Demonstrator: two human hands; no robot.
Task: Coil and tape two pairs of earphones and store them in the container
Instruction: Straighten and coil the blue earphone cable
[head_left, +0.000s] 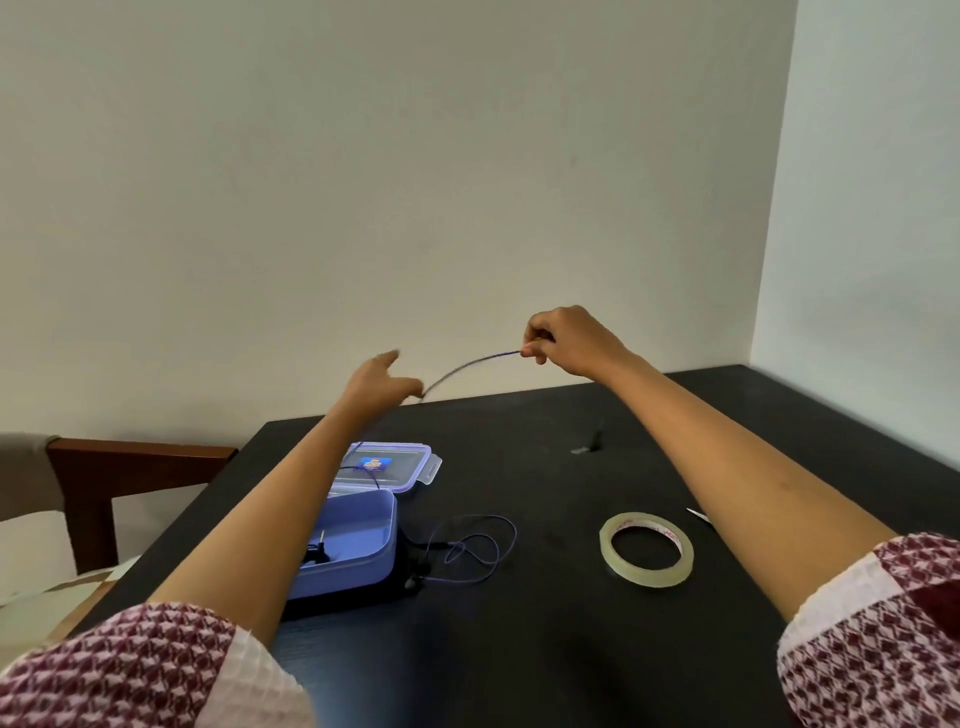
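Both hands are raised above the black table (545, 649), a purple earphone cable (470, 364) stretched between them. My right hand (563, 340) pinches one end of it. My left hand (382, 382), blurred, holds the other part of the cable, with the thumb sticking up. More purple cable (480, 548) with dark earbuds lies in loose loops on the table beside the lavender container (358, 551). Inside the container a dark plug and cable (319, 551) show, partly hidden by my left forearm. A roll of clear tape (647, 553) lies flat to the right.
The container's clear lid (395, 467) with purple clips lies behind it, a thin cable across it. A small dark object (595, 441) stands mid-table. A white strip (698, 514) peeks out by my right forearm. A wooden chair (130, 467) stands left of the table.
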